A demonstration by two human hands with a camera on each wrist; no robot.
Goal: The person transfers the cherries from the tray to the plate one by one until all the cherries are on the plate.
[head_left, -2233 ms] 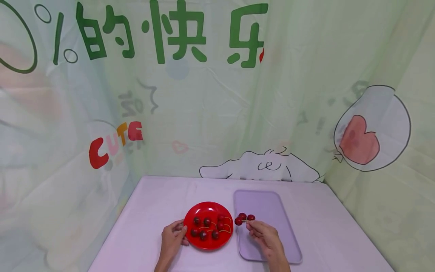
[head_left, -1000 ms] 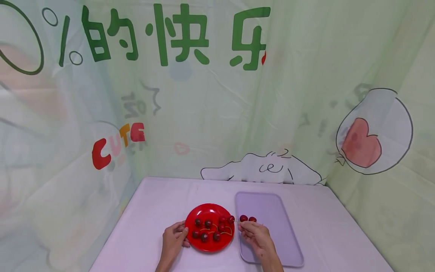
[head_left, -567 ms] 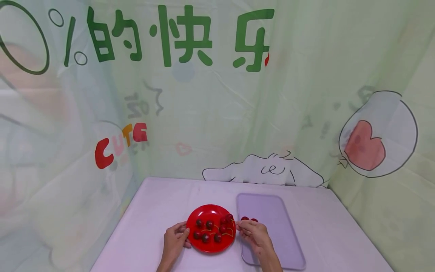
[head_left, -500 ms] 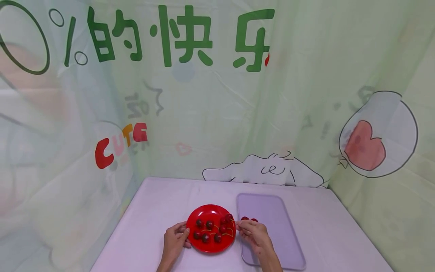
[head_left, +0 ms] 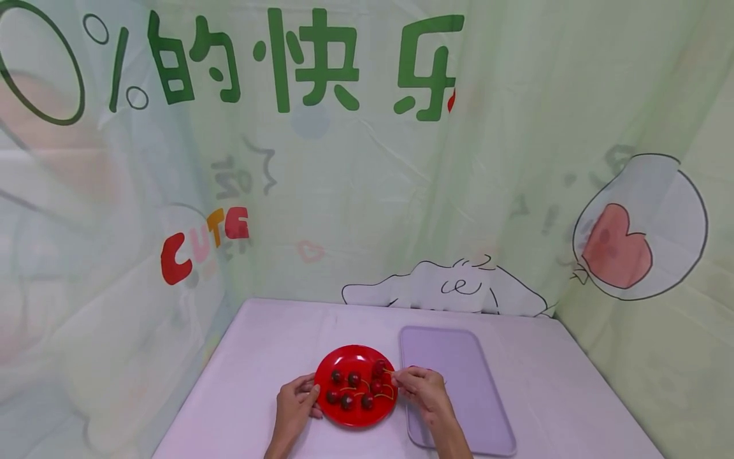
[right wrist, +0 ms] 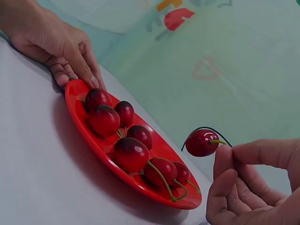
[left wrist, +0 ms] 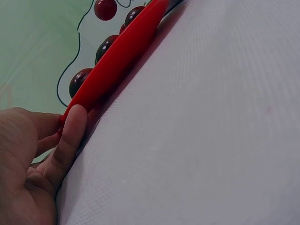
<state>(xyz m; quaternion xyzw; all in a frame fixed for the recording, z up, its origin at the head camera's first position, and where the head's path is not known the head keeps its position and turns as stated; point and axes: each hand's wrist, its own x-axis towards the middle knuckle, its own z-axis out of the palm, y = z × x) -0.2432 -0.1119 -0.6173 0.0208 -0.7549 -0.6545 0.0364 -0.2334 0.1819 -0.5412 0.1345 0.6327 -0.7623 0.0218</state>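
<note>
My left hand (head_left: 295, 405) grips the near-left rim of a red plate (head_left: 357, 354) on the white table, thumb on the rim; the left wrist view shows fingers against its edge. Several dark red cherries (right wrist: 130, 153) lie on the plate, some with green stems. My right hand (head_left: 425, 392) pinches a green stem, and its cherry (right wrist: 201, 142) hangs above the plate's right side, apart from the others. The left wrist view also shows this raised cherry (left wrist: 105, 9). A sliver of red shows behind the right hand's knuckles in the head view; most of it is hidden.
A lilac rectangular tray (head_left: 459, 357) lies right of the plate, partly under my right forearm. The table (head_left: 275, 331) is bounded by a pale green printed curtain (head_left: 367, 210) at the back and sides.
My right hand has moved left from over the tray to the plate's right edge, and a cherry it holds is now above the plate. My left hand stays on the rim.
</note>
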